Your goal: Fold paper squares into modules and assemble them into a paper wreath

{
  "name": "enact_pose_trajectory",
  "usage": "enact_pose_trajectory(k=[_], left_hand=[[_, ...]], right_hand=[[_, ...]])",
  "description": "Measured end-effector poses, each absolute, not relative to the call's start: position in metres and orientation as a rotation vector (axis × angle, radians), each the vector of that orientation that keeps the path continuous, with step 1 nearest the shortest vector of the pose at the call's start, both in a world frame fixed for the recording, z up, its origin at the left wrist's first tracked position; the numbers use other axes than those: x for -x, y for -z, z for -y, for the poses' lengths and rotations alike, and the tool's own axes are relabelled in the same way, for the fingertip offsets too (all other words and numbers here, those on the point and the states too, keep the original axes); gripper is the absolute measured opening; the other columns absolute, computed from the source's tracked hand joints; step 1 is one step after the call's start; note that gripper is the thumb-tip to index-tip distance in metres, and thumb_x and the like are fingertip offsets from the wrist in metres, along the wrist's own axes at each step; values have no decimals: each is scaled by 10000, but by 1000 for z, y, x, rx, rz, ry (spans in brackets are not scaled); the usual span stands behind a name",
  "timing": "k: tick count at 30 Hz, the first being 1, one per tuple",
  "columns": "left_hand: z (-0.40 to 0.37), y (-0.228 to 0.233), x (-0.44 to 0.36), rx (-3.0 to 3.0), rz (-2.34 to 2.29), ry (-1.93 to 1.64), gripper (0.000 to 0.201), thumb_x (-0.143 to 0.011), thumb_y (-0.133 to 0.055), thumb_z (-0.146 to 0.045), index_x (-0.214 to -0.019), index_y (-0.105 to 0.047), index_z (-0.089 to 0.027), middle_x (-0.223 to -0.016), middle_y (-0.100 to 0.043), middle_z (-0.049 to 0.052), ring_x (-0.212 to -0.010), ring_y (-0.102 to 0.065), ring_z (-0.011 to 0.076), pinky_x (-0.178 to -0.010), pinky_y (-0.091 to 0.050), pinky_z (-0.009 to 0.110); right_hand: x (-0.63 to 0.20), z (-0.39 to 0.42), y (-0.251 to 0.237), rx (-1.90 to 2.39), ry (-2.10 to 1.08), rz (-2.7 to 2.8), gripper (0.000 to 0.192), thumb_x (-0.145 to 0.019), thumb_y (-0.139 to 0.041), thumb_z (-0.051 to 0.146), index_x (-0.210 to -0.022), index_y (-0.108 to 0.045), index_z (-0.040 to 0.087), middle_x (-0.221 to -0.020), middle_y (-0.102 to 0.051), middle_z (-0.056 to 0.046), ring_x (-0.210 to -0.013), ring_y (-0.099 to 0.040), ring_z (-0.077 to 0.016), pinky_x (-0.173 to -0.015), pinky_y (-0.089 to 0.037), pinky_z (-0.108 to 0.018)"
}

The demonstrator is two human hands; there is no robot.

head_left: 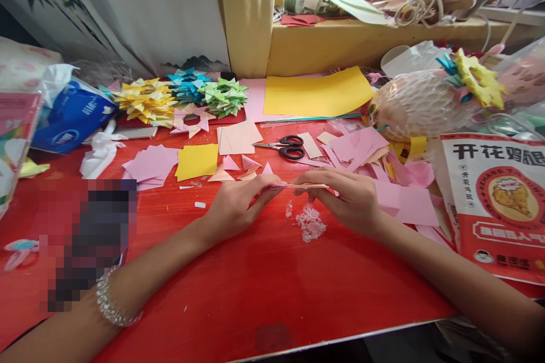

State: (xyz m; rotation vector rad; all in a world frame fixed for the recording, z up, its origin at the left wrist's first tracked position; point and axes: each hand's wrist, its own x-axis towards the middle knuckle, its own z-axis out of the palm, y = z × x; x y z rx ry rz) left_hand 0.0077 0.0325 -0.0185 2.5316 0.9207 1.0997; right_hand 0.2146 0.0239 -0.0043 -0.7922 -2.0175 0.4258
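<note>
Between my two hands is a small folded piece of pink and peach paper (pixel 307 186), seen nearly edge-on just above the table. My left hand (pixel 238 204) pinches its left end between thumb and fingers. On the right end, my right hand (pixel 351 198) is closed with its fingers over and under the paper. Small folded paper triangles (pixel 231 163) lie just beyond my left hand. Behind them are a stack of yellow squares (pixel 196 161) and a stack of pale peach squares (pixel 239 136). Black-handled scissors (pixel 291 146) rest beyond the hands.
Folded paper stars, such as a yellow one (pixel 147 101), stand at the back left. Pink squares (pixel 151 164) lie left, with paper scraps (pixel 361 150) right. A snack bag (pixel 502 204) stands at the right, a blue tissue pack (pixel 70 113) at the left. White shreds (pixel 310 223) lie near my hands.
</note>
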Motion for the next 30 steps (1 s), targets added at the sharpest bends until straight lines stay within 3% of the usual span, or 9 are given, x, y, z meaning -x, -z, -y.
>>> enact_pose_trajectory(k=[5, 13, 24, 26, 30], left_hand=[[-33, 20, -8, -2541, -928, -1089, 129, -906, -454, -216, -983, -554, -193, -796, -697, 0, -605, -622, 78, -548, -434, 184], [-35, 24, -5, -2624, -920, -1096, 136, -899, -475, -206, -1015, -544, -198, -777, -704, -4, -607, -633, 88, -532, -428, 186], [-36, 22, -7, -2602, -848, -1221, 107, -891, -495, -180, -986, -543, -163, -772, -692, -9, -597, -628, 63, -550, -456, 156], [-36, 23, -7, -2614, -851, -1224, 109, -887, -505, -179, -989, -541, -169, -775, -691, -17, -595, -626, 59, -551, -453, 154], [-36, 24, -6, -2609, -851, -1202, 114, -884, -506, -167, -993, -539, -172, -791, -690, -17, -617, -630, 60, -564, -459, 153]], right_hand=[[-217, -24, 7, 776, -384, 2052, 338, -820, -472, 39, -975, -665, 269, -860, -700, -5, -646, -645, -115, -565, -536, -249], [-215, -26, 6, 819, -421, 2038, 188, -864, -513, 131, -921, -660, 234, -787, -693, 5, -508, -607, -77, -485, -517, -211], [-213, -25, 7, 732, -252, 2056, 131, -823, -551, 57, -869, -641, 141, -771, -705, -42, -620, -654, -98, -536, -536, -189], [-212, -25, 7, 771, -372, 2012, 103, -823, -561, 75, -839, -646, 133, -777, -704, -48, -603, -650, -95, -525, -538, -190], [-210, -26, 9, 824, -962, 1796, 113, -861, -534, 154, -820, -637, 130, -794, -685, -47, -593, -653, -92, -482, -541, -189]])
